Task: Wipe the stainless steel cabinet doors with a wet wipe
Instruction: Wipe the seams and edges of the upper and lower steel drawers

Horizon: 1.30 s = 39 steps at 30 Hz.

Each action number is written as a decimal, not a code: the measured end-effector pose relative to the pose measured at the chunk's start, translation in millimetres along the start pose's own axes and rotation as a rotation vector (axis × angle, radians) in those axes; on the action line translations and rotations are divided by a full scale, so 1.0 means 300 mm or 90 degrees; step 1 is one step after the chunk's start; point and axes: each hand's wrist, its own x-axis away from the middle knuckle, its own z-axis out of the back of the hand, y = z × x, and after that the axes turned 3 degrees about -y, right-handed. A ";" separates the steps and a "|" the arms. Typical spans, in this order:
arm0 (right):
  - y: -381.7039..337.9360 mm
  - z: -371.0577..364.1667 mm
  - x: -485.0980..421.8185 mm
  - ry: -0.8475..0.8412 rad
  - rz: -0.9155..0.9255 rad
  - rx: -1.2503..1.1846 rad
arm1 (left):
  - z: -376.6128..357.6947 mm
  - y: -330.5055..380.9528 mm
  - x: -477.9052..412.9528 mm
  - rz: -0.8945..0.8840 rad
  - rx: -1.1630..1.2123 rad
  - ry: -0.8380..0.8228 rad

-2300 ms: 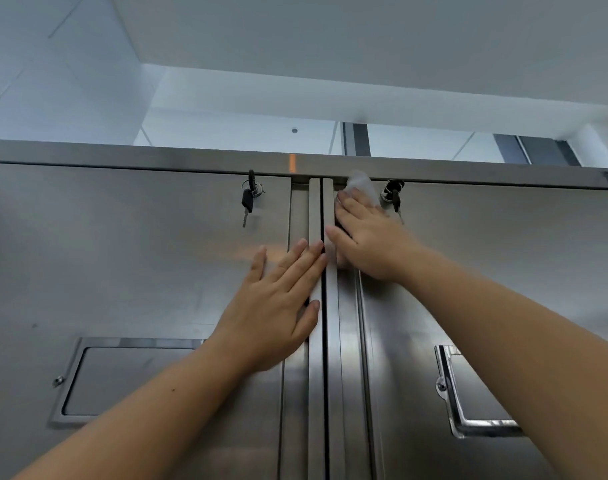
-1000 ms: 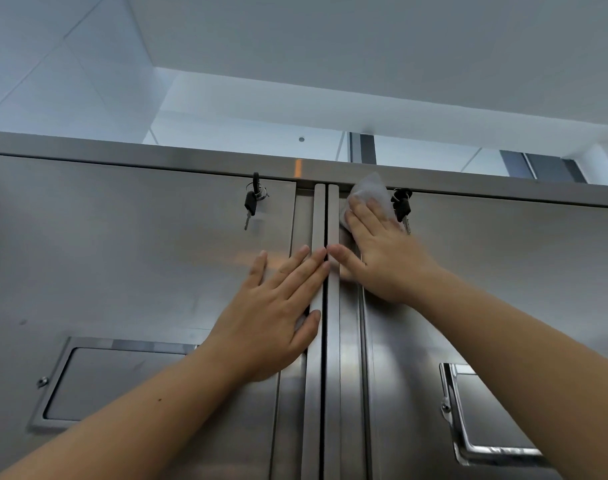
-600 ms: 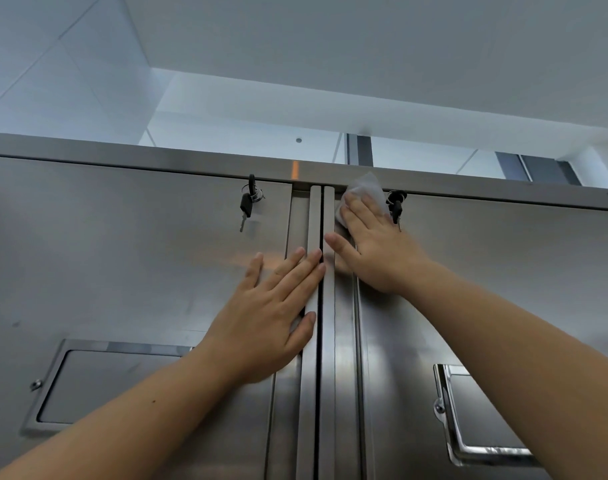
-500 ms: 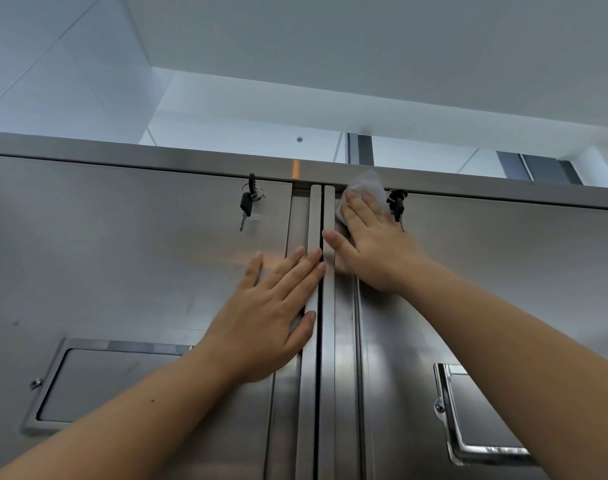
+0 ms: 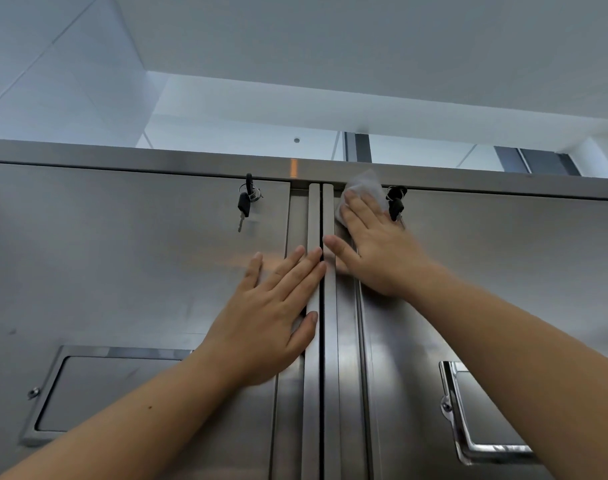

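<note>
Lowest and nearest to me, a rectangular recessed pull (image 5: pixel 98 393) is sunk into the left door (image 5: pixel 105 271), and a shinier one (image 5: pixel 486 410) into the right door (image 5: pixel 503 254). Both doors are brushed stainless steel, dull and faintly smeared. My left hand (image 5: pixel 271 320) lies flat on the left door, fingers straight and slightly spread, its fingertips on the raised vertical strip (image 5: pixel 313 393) at the centre seam. My right hand (image 5: pixel 375 251) is higher, fingers straight, pressing the white wet wipe (image 5: pixel 363 190) against the right door's top inner corner, just beside a black bunch of keys (image 5: pixel 395 202). Another key (image 5: pixel 244 202) hangs from the left door's lock. Above runs the cabinet's top rail (image 5: pixel 157 161), then a plain white ceiling (image 5: pixel 330 46).
</note>
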 end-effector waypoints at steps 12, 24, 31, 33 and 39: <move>-0.014 -0.072 0.080 0.066 0.008 -0.005 | 0.005 0.000 0.001 0.002 0.013 0.002; 0.004 -0.060 0.100 0.037 0.020 -0.028 | 0.001 0.001 0.001 0.006 0.010 -0.004; -0.029 -0.020 0.045 0.017 0.059 -0.134 | 0.002 0.005 0.000 0.006 0.001 0.012; -0.040 -0.014 0.013 -0.010 0.064 -0.135 | 0.002 0.006 -0.001 0.004 0.000 0.012; -0.046 0.030 -0.075 -0.052 0.028 -0.076 | 0.006 0.005 0.001 0.008 -0.012 0.001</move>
